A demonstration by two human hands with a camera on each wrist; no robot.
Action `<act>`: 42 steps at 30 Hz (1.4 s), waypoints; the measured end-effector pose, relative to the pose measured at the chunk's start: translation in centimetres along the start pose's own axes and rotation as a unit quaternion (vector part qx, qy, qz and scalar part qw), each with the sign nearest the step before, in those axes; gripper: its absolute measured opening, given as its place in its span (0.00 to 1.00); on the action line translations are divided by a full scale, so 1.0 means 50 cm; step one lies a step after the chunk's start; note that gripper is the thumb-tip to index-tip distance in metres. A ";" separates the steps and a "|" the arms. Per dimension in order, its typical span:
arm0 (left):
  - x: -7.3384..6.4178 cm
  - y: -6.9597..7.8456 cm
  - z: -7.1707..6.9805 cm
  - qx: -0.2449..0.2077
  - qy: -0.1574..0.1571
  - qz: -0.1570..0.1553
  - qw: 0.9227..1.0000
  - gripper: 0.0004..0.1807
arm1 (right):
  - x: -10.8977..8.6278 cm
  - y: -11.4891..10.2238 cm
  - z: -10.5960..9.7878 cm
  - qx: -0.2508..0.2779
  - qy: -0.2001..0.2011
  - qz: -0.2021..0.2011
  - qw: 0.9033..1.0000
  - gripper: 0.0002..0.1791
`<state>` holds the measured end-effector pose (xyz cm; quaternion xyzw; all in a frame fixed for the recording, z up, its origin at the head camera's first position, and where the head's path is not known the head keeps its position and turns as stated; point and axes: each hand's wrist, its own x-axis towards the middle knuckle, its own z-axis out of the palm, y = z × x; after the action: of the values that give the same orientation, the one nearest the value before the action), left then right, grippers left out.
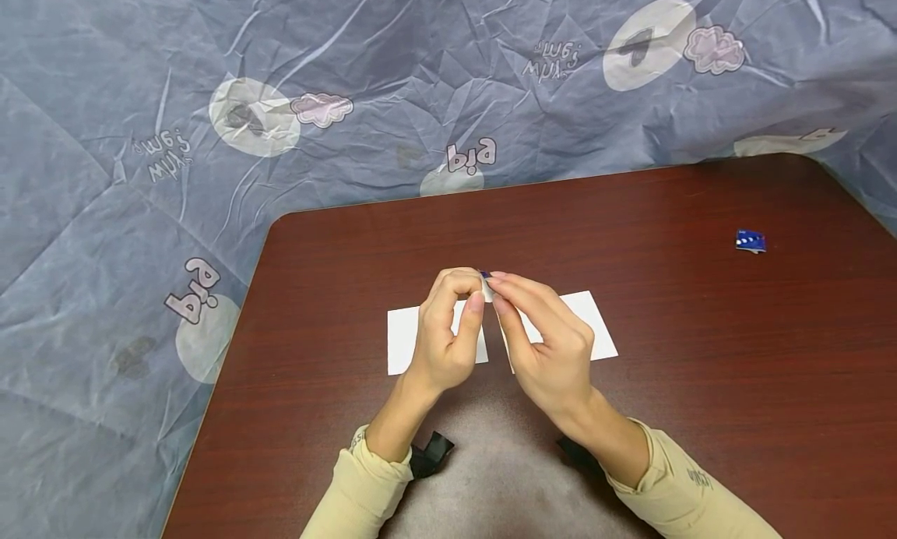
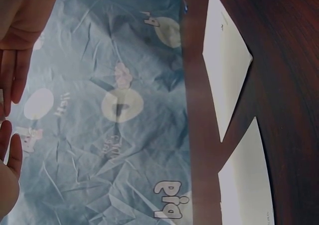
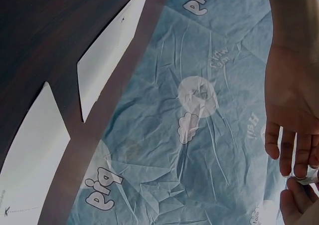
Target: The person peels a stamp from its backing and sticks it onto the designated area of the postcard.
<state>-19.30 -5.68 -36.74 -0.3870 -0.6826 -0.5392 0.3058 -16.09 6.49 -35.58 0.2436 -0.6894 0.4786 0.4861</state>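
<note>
A small blue-and-white packet [image 1: 487, 291] is held up between both hands over the middle of the table. My left hand [image 1: 444, 332] pinches its left side, index finger curled and thumb raised. From the other side, thumb and fingertips of my right hand [image 1: 550, 340] grip it. Fingers cover most of the packet; in the right wrist view a pale, shiny bit of it [image 3: 310, 180] shows at the fingertips. Behind and below the hands lie two white cards, one at left [image 1: 402, 340] and one at right [image 1: 594, 321], each partly hidden by a hand.
Another small blue piece with white marks [image 1: 751, 241] lies toward the table's far right. The dark red-brown table [image 1: 336, 274] ends at a wrinkled blue printed cloth [image 1: 385, 72] behind it. Black straps [image 1: 432, 455] hang at the wrists.
</note>
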 end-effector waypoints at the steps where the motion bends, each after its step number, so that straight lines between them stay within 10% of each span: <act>1: 0.000 0.000 0.000 0.000 0.000 -0.001 1.000 0.17 | 0.000 0.001 0.000 0.000 -0.001 0.001 1.000 0.12; 42: 0.002 -0.005 -0.004 -0.039 -0.030 -0.058 0.997 0.14 | -0.003 0.011 -0.009 0.006 -0.019 0.091 0.996 0.07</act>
<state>-19.56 -5.88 -36.71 -0.3743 -0.6914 -0.5704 0.2378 -16.28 7.09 -35.91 0.1919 -0.7151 0.5199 0.4260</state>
